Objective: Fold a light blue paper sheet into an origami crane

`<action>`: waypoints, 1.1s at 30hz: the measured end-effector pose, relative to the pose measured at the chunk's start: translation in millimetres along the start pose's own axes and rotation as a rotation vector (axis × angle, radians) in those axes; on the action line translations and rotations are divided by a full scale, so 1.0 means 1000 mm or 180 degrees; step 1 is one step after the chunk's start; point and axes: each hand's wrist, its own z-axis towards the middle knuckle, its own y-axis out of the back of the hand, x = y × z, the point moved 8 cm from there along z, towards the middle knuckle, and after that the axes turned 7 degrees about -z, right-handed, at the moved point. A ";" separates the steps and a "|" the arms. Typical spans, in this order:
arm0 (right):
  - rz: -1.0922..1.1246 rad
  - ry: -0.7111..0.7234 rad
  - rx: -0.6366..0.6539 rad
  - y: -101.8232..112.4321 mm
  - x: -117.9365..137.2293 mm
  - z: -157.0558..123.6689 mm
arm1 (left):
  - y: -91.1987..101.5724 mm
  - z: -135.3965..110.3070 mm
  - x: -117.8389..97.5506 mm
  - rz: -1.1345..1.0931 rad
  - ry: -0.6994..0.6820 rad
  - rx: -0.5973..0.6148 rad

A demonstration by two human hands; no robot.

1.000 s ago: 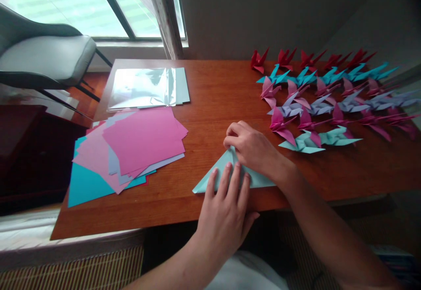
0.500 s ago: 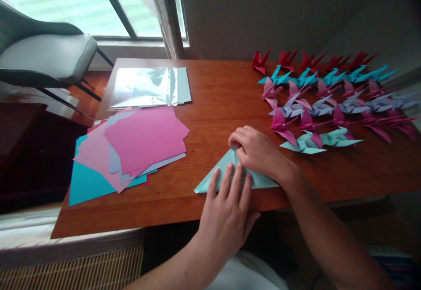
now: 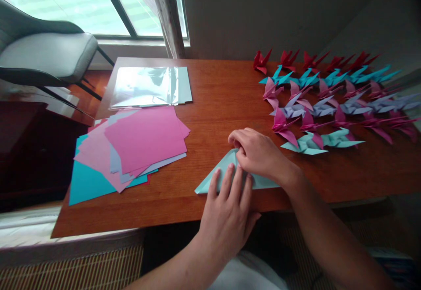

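A pale teal paper triangle [image 3: 215, 173] lies near the front edge of the wooden table [image 3: 223, 92]. My left hand [image 3: 228, 213] rests flat on its lower half, fingers stretched out and together. My right hand [image 3: 258, 152] is curled over the triangle's top corner, its fingertips pinching the paper's apex. Part of the triangle is hidden under both hands.
A loose stack of pink, lilac and teal paper sheets [image 3: 131, 147] lies at the left. Behind it sits a shiny plastic sleeve [image 3: 148, 86]. Rows of folded paper cranes [image 3: 325, 94] in red, teal, pink and lilac fill the right side. A grey chair [image 3: 42, 53] stands by the window.
My right hand has shifted slightly along the triangle's top corner. The left hand and the paper have barely moved.
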 end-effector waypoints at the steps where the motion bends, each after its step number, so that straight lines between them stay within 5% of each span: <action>1: 0.0067 -0.0039 0.0010 0.000 -0.002 0.000 | 0.000 0.000 0.000 -0.0008 -0.0008 0.0004; 13: 0.1511 -0.0425 0.0155 -0.001 -0.022 -0.023 | 0.020 -0.003 -0.001 -0.0394 -0.0217 -0.0503; 16: 0.1826 -0.0323 0.0180 -0.001 -0.019 -0.027 | 0.042 0.002 0.011 -0.0790 -0.0292 -0.0818; 19: 0.1891 -0.0176 0.0222 0.002 -0.012 -0.028 | 0.063 0.011 0.045 -0.1053 0.0149 -0.1093; 26: 0.2033 0.0023 0.0143 0.009 0.002 -0.028 | 0.046 0.037 0.088 -0.2418 0.0621 -0.0214; 33: 0.2091 -0.0410 -0.0056 0.004 -0.005 -0.032 | 0.033 0.035 0.098 -0.3441 0.1039 -0.0206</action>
